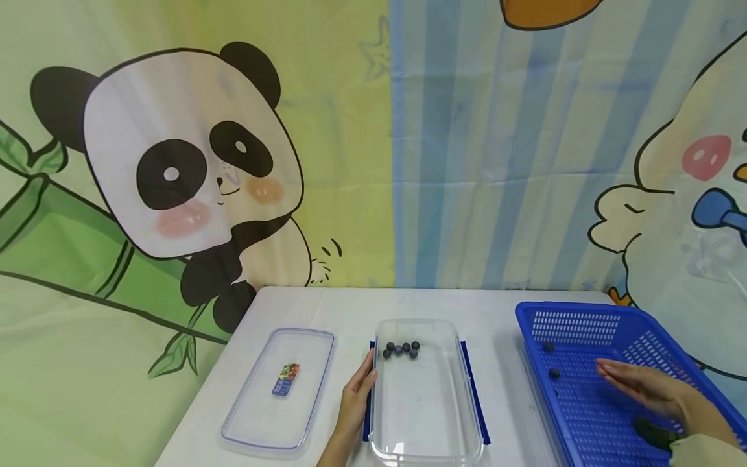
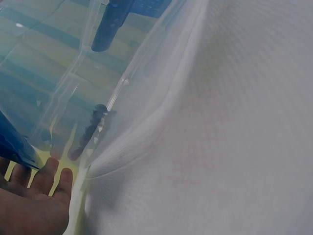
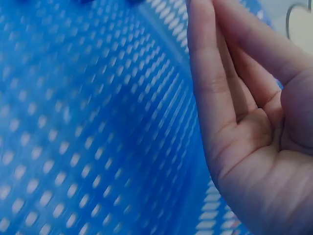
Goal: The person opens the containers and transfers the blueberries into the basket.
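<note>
My left hand (image 1: 355, 399) rests against the left side of a clear plastic food container (image 1: 432, 402), its fingers straight along the wall by a blue side clip (image 1: 367, 415). Several blueberries (image 1: 399, 349) sit grouped at the container's far end. Over the blue perforated basket (image 1: 578, 415) hovers my right hand (image 1: 648, 387), fingers extended and close together, with nothing visible between them. Two blueberries (image 1: 554, 374) lie near the basket's left wall, ahead of those fingertips. In the right wrist view the thumb and fingers (image 3: 210, 73) converge at the top edge, where their tips are cut off.
A clear lid (image 1: 257, 415) with a small printed label (image 1: 286, 379) lies flat on the white table (image 1: 496, 311), left of the container. Behind the table hangs a cartoon-printed curtain (image 1: 350, 162). A dark band (image 1: 653, 433) circles the right wrist.
</note>
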`<action>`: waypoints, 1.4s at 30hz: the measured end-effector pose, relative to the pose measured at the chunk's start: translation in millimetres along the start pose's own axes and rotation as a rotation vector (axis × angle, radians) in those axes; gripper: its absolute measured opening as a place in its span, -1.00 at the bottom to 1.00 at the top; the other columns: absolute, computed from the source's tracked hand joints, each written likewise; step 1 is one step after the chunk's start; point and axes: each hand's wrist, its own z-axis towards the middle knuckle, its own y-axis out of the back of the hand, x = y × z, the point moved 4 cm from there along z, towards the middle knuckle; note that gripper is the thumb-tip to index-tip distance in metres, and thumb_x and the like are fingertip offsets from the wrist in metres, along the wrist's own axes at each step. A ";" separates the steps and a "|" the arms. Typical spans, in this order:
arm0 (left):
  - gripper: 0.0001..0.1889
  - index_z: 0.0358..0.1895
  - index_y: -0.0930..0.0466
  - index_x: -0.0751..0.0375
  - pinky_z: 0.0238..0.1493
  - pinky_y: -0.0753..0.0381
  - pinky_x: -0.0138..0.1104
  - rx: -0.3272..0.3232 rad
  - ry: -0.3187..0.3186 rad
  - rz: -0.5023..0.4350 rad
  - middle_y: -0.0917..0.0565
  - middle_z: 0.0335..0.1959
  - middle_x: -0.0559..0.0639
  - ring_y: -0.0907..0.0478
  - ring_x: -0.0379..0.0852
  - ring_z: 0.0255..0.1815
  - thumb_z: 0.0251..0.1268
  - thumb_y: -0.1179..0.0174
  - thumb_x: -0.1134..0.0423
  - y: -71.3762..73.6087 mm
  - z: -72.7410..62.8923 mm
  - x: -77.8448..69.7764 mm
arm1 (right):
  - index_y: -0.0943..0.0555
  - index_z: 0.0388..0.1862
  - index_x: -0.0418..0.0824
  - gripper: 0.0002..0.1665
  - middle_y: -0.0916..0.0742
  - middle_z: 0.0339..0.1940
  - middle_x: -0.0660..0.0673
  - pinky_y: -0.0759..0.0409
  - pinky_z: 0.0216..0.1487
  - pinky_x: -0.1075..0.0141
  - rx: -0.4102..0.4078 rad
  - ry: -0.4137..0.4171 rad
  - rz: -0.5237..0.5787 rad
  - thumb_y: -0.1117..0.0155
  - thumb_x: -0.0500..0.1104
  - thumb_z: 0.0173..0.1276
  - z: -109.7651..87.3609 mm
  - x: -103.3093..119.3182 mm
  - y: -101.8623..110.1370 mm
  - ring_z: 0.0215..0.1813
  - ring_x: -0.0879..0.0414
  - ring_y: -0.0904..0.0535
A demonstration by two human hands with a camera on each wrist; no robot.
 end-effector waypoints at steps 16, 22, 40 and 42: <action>-0.49 0.35 -0.21 0.18 0.36 0.03 -0.30 0.002 -0.005 0.003 -0.18 0.38 -0.08 0.01 -0.10 0.42 0.37 -0.03 0.20 2.0 -3.0 -9.5 | -0.58 0.03 -0.25 -0.71 -0.69 -0.10 -0.05 -0.53 0.07 0.31 -0.170 0.254 -0.480 -0.04 -0.31 0.39 116.0 71.6 -144.9 -0.02 0.13 -0.60; -0.49 0.35 -0.23 0.17 0.38 0.05 -0.28 0.011 -0.003 -0.011 -0.18 0.38 -0.07 0.02 -0.09 0.42 0.37 -0.03 0.21 -0.9 -1.5 -0.5 | -0.41 0.16 -0.51 -0.55 -0.69 -0.12 -0.14 -0.50 0.12 0.20 -0.178 0.215 -0.525 -0.12 -0.31 0.34 188.4 49.1 -197.2 -0.05 0.08 -0.62; -0.51 0.34 -0.26 0.10 0.37 0.03 -0.32 0.001 -0.059 -0.018 -0.24 0.36 -0.15 -0.04 -0.16 0.40 0.36 -0.03 0.18 6.9 7.4 17.0 | -0.53 -0.02 -0.55 -0.66 -0.70 -0.19 -0.30 -0.62 -0.08 0.25 -0.380 0.246 -0.460 -0.21 -0.40 0.23 293.6 -43.0 -242.7 -0.21 0.06 -0.67; -0.51 0.34 -0.26 0.10 0.37 0.03 -0.33 0.012 -0.058 -0.009 -0.23 0.36 -0.14 -0.03 -0.16 0.40 0.37 -0.02 0.19 5.0 6.7 18.3 | -0.56 -0.07 -0.56 -0.69 -0.71 -0.27 -0.28 -0.64 -0.14 0.25 -0.477 0.261 -0.442 -0.22 -0.43 0.20 294.0 -46.8 -236.9 -0.26 0.05 -0.68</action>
